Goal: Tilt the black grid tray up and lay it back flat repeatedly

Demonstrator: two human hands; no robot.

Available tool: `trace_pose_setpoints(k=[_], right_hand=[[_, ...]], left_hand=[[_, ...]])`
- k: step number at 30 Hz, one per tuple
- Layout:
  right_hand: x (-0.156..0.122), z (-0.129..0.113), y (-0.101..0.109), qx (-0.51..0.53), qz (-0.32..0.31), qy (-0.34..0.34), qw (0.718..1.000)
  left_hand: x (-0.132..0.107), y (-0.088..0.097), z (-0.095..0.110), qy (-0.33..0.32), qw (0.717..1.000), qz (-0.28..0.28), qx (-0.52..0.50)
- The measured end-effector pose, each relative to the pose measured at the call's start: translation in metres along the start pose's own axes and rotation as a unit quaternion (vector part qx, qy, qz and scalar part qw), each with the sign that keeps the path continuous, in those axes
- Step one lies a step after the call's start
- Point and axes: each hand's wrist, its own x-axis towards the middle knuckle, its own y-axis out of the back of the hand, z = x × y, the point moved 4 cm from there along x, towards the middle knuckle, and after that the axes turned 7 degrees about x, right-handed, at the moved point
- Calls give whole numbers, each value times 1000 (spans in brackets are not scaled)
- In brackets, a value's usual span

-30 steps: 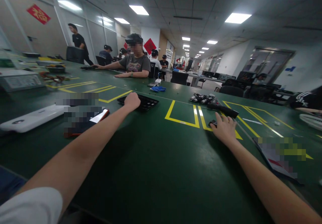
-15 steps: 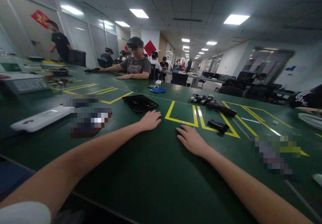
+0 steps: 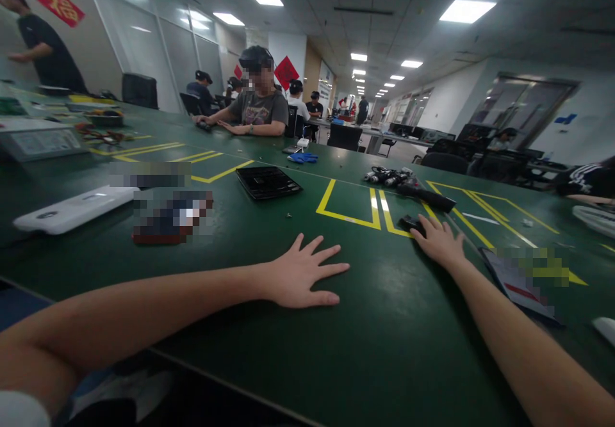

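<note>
My left hand point(image 3: 302, 276) lies flat on the green table point(image 3: 336, 350) with its fingers spread and nothing in it. My right hand point(image 3: 439, 242) reaches forward, fingers stretched over a small black block point(image 3: 409, 223) on the yellow floor tape lines; the fingertips touch it. A black tray-like part point(image 3: 268, 182) lies beyond my left hand. A long black tool point(image 3: 425, 196) and a cluster of small metal parts point(image 3: 387, 175) lie further back on the right.
A white flat case point(image 3: 72, 209) and a blurred dark object point(image 3: 168, 219) sit at the left. Blue gloves point(image 3: 302, 157) lie mid-table. A seated person point(image 3: 257, 110) works across the table; another person point(image 3: 43, 49) stands at far left. Papers point(image 3: 521, 283) lie right.
My left hand drew back toward me from the black tray and spread flat. My right hand pulled in, then went out again to the small black block.
</note>
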Motion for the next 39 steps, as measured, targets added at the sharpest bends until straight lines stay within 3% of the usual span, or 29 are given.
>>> trace_pose_setpoints(k=[5, 8, 11, 15, 18, 21, 24, 25, 27, 30, 33, 39], right_hand=[[2, 3, -10, 32, -21, -1, 999], [2, 1, -9, 26, -21, 1, 999], [1, 1, -9, 29, -20, 3, 999], [3, 2, -11, 28, -22, 5, 999], [4, 3, -13, 26, -16, 13, 999], [5, 4, -13, 26, -12, 17, 999], [5, 6, -13, 24, -12, 12, 1000], [6, 5, -13, 19, -10, 8, 1000], [7, 3, -13, 6, -5, 6, 1000], [9, -6, -13, -12, 6, 19, 1000], [13, -13, -13, -9, 14, 30, 999], [21, -9, -12, 82, 23, 26, 996]], left_hand=[[0, -2, 0, -7, 1000, 12, 3], [6, 8, -12, 9, 996, 70, 56], [14, 26, -44, 96, 969, 159, 161], [17, 31, -95, 215, 945, 132, 210], [15, 26, -111, 214, 953, 132, 171], [16, 34, -123, 234, 951, 198, 40], [13, 57, -155, 357, 881, 275, -142], [10, 67, -168, 393, 856, 290, -168], [5, 88, -193, 428, 837, 303, -159], [-4, 107, -227, 452, 837, 290, -107], [-5, 106, -253, 466, 852, 233, -57], [4, 97, -271, 462, 876, 139, -6]])
